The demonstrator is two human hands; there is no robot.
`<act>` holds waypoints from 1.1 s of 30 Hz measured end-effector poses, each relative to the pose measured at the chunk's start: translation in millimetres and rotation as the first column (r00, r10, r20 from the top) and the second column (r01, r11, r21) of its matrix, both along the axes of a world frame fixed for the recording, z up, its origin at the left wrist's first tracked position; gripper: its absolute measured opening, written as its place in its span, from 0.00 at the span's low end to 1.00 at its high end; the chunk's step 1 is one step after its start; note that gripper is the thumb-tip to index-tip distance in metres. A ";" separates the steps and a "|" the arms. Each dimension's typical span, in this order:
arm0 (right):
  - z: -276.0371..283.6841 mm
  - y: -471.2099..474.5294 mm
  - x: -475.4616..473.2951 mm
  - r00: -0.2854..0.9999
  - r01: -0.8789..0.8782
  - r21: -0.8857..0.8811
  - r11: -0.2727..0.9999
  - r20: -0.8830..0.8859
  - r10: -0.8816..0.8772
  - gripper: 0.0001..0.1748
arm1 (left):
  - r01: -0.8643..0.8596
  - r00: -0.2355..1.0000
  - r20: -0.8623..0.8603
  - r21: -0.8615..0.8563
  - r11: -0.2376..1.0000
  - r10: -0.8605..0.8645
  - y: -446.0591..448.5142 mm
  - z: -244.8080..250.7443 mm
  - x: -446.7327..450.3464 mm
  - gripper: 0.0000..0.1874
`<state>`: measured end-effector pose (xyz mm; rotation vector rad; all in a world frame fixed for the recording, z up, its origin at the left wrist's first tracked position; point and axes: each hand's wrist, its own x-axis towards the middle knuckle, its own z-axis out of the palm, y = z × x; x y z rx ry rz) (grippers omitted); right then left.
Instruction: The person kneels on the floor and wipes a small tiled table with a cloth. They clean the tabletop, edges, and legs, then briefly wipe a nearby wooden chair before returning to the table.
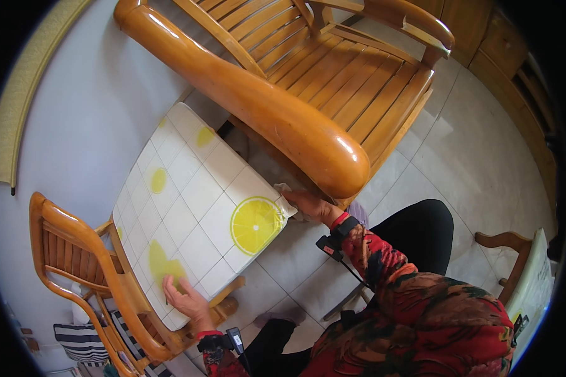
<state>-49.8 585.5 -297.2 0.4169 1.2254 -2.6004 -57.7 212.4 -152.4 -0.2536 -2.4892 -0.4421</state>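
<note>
A white table cover [207, 188] with a grid of lines and yellow lemon prints lies over a small table. At its near right corner, beside a large lemon slice print [255, 226], my right hand [309, 205] grips the bunched edge of the cover. Some of its fingers are hidden below the corner. My left hand [185, 298] rests on the cover near the left front corner, fingers slightly bent and apart, holding nothing. Both wrists carry black straps with small devices.
A slatted wooden armchair [344, 80] stands close against the table's far right side, its thick armrest [264, 103] alongside. Another wooden chair [118, 282] adjoins the left side, near a striped cushion [80, 339]. Tiled floor [486, 136] extends right; a second table [530, 292] stands behind me.
</note>
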 end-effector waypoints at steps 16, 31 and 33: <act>-13.8 -17.8 23.0 0.897 0.339 0.664 0.667 -0.441 -0.017 0.21 | -0.027 1.000 0.011 -0.011 1.000 0.027 3.0 2.1 2.8 0.14; -57.1 -92.2 49.6 0.650 0.728 0.392 0.562 -0.136 -0.748 0.23 | 0.002 1.000 0.011 -0.019 1.000 -0.002 -0.1 0.3 0.0 0.11; -47.6 -112.3 32.9 0.598 0.736 0.646 0.200 -0.483 -0.640 0.26 | -0.007 1.000 0.009 -0.003 1.000 0.007 1.9 -0.2 0.1 0.10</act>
